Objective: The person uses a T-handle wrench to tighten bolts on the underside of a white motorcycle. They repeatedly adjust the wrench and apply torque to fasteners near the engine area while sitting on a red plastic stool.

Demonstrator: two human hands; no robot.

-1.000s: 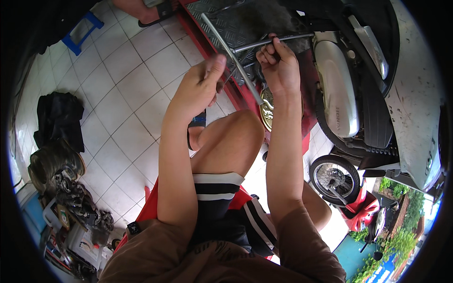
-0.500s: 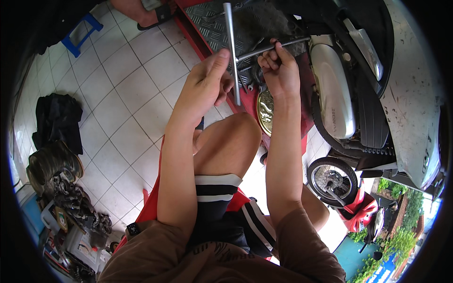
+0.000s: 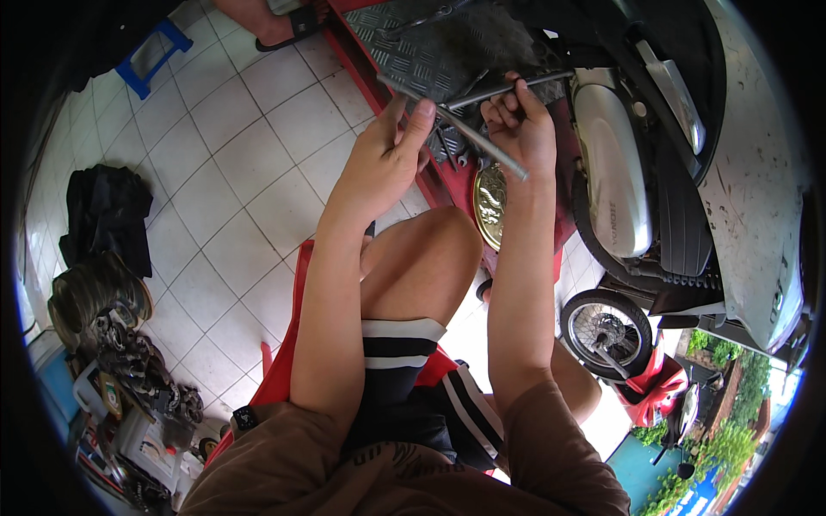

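Note:
A metal T-handle wrench (image 3: 482, 138) extends from the motorbike's side, its crossbar slanting down to the right between my forearms. My right hand (image 3: 522, 125) has its fingers curled around the wrench's shaft, and the shaft's far end meets the bike beside the silver engine cover (image 3: 607, 163). At the crossbar's upper left part is my left hand (image 3: 387, 159), thumb raised and fingers loosely bent and apart. Its fingertips are against or very near the bar, without wrapping it. The exact fastener at the wrench's tip is too small to make out.
A red platform (image 3: 361, 82) with a treadplate top carries spanners (image 3: 463, 161) and a round gold-coloured dish (image 3: 489, 206). Another person's sandalled foot (image 3: 284, 30) and a blue stool (image 3: 153, 60) are at the upper left. Used parts (image 3: 142, 370) pile up at the lower left.
The crossbar has turned from nearly upright to a slant, its lower end swinging right toward my right wrist. My left hand has shifted slightly right; my right hand stays on the shaft.

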